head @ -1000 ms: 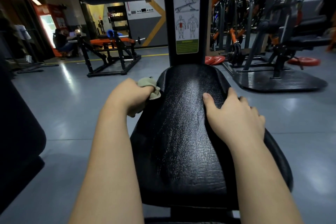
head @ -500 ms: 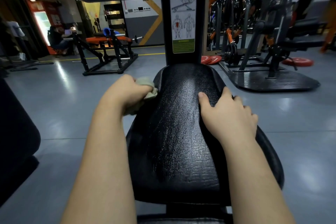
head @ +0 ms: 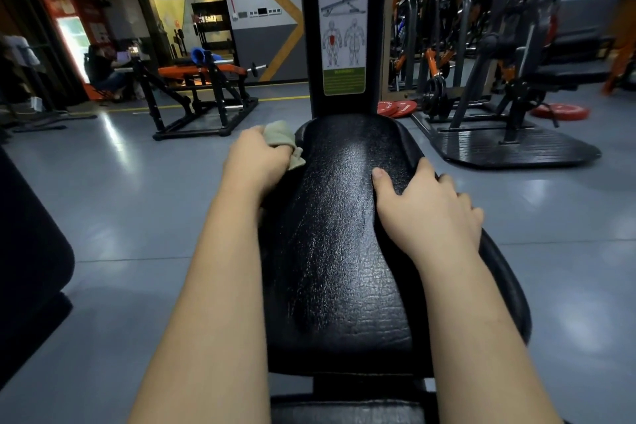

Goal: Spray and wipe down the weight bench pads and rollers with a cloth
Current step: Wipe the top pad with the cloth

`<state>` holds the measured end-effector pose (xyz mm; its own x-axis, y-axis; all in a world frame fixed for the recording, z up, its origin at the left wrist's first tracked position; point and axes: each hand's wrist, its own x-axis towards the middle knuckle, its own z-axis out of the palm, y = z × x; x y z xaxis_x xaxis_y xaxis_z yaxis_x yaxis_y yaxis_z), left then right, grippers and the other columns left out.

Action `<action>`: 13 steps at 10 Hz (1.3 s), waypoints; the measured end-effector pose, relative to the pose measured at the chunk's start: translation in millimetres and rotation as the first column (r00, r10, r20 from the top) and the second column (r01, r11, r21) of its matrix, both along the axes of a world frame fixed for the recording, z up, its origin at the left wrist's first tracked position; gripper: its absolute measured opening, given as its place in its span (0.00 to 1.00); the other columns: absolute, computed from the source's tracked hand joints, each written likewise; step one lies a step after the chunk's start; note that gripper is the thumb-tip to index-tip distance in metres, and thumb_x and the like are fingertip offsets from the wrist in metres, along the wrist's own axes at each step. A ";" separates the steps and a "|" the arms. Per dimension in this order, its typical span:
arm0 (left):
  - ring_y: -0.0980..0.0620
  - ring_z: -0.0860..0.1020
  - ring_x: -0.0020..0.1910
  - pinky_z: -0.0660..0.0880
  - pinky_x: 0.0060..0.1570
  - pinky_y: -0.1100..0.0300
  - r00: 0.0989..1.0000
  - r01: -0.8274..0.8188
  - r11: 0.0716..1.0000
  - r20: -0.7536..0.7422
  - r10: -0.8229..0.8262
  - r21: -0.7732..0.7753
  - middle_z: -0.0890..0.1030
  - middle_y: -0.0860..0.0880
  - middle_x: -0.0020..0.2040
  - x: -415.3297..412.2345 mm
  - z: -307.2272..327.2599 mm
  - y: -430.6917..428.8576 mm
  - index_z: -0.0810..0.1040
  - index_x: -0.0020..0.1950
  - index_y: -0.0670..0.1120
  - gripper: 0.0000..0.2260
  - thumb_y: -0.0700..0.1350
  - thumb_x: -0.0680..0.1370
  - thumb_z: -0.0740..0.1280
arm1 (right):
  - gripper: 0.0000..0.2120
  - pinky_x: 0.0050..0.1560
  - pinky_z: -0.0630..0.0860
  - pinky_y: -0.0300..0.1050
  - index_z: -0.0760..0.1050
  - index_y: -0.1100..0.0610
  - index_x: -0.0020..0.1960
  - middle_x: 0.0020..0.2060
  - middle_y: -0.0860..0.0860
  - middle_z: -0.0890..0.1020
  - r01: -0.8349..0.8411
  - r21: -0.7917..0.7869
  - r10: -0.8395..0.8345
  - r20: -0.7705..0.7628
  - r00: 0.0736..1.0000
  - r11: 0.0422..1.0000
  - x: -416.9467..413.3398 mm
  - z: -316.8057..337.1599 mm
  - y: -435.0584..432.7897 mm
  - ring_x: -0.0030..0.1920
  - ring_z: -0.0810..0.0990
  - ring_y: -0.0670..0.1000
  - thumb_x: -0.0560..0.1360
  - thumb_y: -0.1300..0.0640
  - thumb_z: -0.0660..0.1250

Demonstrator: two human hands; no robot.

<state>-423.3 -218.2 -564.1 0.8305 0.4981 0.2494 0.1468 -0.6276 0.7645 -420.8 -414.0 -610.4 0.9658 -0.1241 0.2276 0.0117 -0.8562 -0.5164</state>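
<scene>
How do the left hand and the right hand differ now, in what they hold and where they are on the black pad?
The left hand grips a crumpled cloth; the right hand holds nothing. The left hand is curled, while the right hand lies flat with fingers spread. The left hand is at the pad's left edge, farther from the camera; the right hand rests on its right side, nearer. Both are bare and touch the same pad.

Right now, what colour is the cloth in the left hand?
Pale beige-green; the cloth shows best in the head view, bunched in the left hand.
</scene>
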 end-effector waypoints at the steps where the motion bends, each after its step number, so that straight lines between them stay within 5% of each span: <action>1: 0.42 0.79 0.46 0.76 0.49 0.53 0.963 0.084 0.992 -0.263 -0.057 0.093 0.82 0.43 0.45 -10.9 10.2 14.4 0.80 0.52 0.42 0.11 0.49 0.81 0.65 | 0.38 0.67 0.63 0.59 0.55 0.55 0.81 0.74 0.61 0.67 -0.002 -0.007 0.002 0.000 1.000 1.000 -0.5 0.8 0.5 0.71 0.68 0.65 0.80 0.30 0.49; 2: 0.44 0.79 0.48 0.78 0.53 0.51 0.851 0.145 0.948 -0.524 0.026 0.283 0.79 0.44 0.46 -26.8 25.2 15.7 0.77 0.49 0.43 0.14 0.53 0.81 0.65 | 0.39 0.67 0.63 0.59 0.55 0.55 0.81 0.74 0.61 0.67 0.003 -0.006 -0.003 0.005 1.000 1.000 -0.3 1.5 -0.1 0.71 0.68 0.65 0.80 0.30 0.49; 3: 0.45 0.80 0.44 0.75 0.43 0.55 0.852 0.158 0.921 -0.521 0.055 0.355 0.81 0.43 0.44 -30.5 26.4 14.3 0.78 0.49 0.42 0.14 0.53 0.82 0.64 | 0.39 0.67 0.63 0.59 0.55 0.55 0.81 0.74 0.61 0.67 0.003 -0.009 -0.003 0.004 1.000 1.000 0.0 0.9 -0.6 0.71 0.67 0.65 0.80 0.30 0.49; 5: 0.41 0.79 0.53 0.77 0.51 0.50 0.997 0.031 0.988 -0.077 -0.019 0.154 0.82 0.43 0.53 -1.1 3.2 3.9 0.78 0.59 0.43 0.11 0.46 0.80 0.64 | 0.38 0.67 0.62 0.59 0.55 0.55 0.81 0.74 0.61 0.67 0.005 -0.001 -0.005 -0.001 1.000 1.000 -1.6 0.9 1.3 0.71 0.67 0.65 0.80 0.31 0.49; 6: 0.47 0.78 0.51 0.72 0.46 0.54 0.992 0.115 0.990 -0.063 -0.111 0.080 0.79 0.49 0.54 -0.4 4.1 0.3 0.74 0.67 0.47 0.14 0.45 0.82 0.63 | 0.38 0.67 0.62 0.59 0.56 0.55 0.81 0.74 0.61 0.68 0.013 0.001 -0.013 -0.006 1.000 1.000 -0.3 1.7 2.8 0.71 0.68 0.65 0.80 0.31 0.50; 9: 0.43 0.80 0.54 0.78 0.58 0.51 0.796 0.229 0.906 -0.604 0.035 0.355 0.81 0.43 0.54 -32.1 30.7 14.5 0.79 0.55 0.43 0.14 0.53 0.81 0.65 | 0.38 0.67 0.62 0.60 0.55 0.56 0.81 0.74 0.61 0.67 0.016 -0.003 -0.016 -0.003 1.000 1.000 -1.2 1.3 2.6 0.71 0.68 0.66 0.80 0.31 0.49; 10: 0.43 0.79 0.49 0.76 0.48 0.55 0.858 0.141 0.934 -0.511 0.050 0.328 0.80 0.44 0.48 -28.1 24.0 15.0 0.78 0.51 0.43 0.11 0.51 0.81 0.64 | 0.38 0.67 0.62 0.60 0.55 0.56 0.81 0.75 0.62 0.66 0.008 -0.004 -0.008 -0.005 1.000 1.000 -0.5 2.1 2.5 0.71 0.67 0.66 0.80 0.31 0.49; 11: 0.40 0.79 0.50 0.76 0.50 0.53 0.985 -0.047 0.990 -0.158 0.068 0.135 0.81 0.40 0.51 -3.4 6.3 4.7 0.77 0.57 0.41 0.11 0.47 0.81 0.64 | 0.38 0.67 0.62 0.59 0.55 0.56 0.81 0.75 0.62 0.66 0.003 0.002 -0.003 -0.011 1.000 1.000 -0.5 1.9 1.4 0.71 0.67 0.66 0.80 0.31 0.49; 12: 0.41 0.77 0.59 0.75 0.62 0.45 0.996 -0.052 0.998 0.071 0.048 0.047 0.80 0.44 0.60 16.6 -0.7 -10.3 0.74 0.66 0.46 0.14 0.46 0.80 0.64 | 0.38 0.67 0.62 0.59 0.55 0.56 0.81 0.74 0.62 0.66 -0.001 0.010 0.002 -0.012 1.000 1.000 -1.9 2.3 1.0 0.71 0.67 0.66 0.80 0.31 0.50; 13: 0.45 0.78 0.57 0.75 0.58 0.51 0.996 0.066 0.992 0.047 -0.071 0.103 0.81 0.47 0.57 17.5 3.5 -14.5 0.76 0.63 0.47 0.11 0.46 0.82 0.63 | 0.38 0.68 0.62 0.59 0.54 0.56 0.81 0.75 0.62 0.66 -0.006 0.011 0.006 -0.010 1.000 1.000 -2.0 2.3 0.8 0.71 0.67 0.66 0.80 0.31 0.50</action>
<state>-405.8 -232.7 -560.6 0.8469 0.4101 0.3385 0.0631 -0.7096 0.7018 -422.8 -413.2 -608.1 0.9688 -0.1210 0.2163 0.0112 -0.8506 -0.5257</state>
